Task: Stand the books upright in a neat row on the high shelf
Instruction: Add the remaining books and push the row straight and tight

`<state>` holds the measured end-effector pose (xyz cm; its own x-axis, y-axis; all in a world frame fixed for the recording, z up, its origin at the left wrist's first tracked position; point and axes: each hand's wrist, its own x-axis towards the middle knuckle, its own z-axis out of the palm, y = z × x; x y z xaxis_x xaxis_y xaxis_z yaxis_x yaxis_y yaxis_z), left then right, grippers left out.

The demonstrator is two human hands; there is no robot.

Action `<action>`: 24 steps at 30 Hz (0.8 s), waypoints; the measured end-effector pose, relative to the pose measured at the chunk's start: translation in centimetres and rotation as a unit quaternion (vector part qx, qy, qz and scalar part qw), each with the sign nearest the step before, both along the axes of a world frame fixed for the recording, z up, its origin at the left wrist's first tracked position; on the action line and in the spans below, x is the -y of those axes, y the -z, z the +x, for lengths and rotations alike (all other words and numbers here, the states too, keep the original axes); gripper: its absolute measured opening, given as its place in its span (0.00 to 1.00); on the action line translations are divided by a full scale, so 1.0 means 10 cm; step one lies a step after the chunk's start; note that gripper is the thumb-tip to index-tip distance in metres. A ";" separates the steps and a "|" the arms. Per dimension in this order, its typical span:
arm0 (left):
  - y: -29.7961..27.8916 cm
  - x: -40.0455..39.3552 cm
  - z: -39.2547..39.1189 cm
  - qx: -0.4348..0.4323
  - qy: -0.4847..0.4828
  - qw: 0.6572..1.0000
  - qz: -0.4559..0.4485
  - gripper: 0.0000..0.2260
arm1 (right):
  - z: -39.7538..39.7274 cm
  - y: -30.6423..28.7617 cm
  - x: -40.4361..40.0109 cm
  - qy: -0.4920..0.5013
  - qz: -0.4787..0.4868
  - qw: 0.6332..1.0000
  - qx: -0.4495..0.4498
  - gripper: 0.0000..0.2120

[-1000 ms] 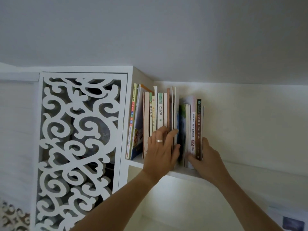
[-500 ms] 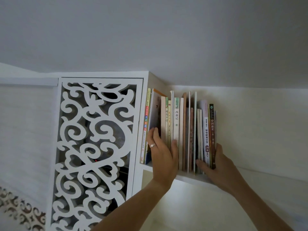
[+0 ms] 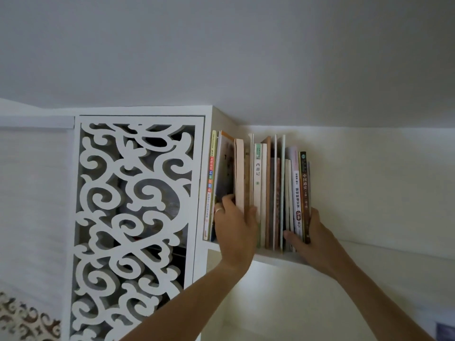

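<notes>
Books (image 3: 268, 193) stood upright on the high shelf (image 3: 273, 257) beside the cabinet side. A few pale books near the left end are clamped by the left hand (image 3: 235, 232); right-end books are gripped by the right hand (image 3: 311, 239). Risk: if either grip is released, unsupported right-end books could topple rightward.

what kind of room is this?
Probably a home room, a study or bedroom: books stand on a high white shelf by the ceiling, beside a scroll-cut cabinet door.
</notes>
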<state>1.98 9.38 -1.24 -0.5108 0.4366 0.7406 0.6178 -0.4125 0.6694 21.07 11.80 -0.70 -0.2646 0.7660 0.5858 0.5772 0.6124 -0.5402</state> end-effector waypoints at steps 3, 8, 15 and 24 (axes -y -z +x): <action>0.25 0.03 -0.11 -0.038 0.084 0.996 0.003 0.30 | 0.00 0.00 0.02 0.007 -0.001 1.000 0.010 0.37; 0.11 0.25 -0.23 -0.049 0.185 0.980 -0.059 0.29 | 0.00 -0.01 0.02 0.012 0.001 1.000 0.016 0.36; -1.24 1.00 -0.24 -0.041 0.170 0.943 -0.285 0.05 | -0.01 -0.04 0.05 0.016 0.000 1.000 0.026 0.35; -0.95 0.98 -0.42 -0.148 0.357 0.875 -0.291 0.48 | 0.01 -0.03 0.08 0.011 -0.004 1.000 0.011 0.32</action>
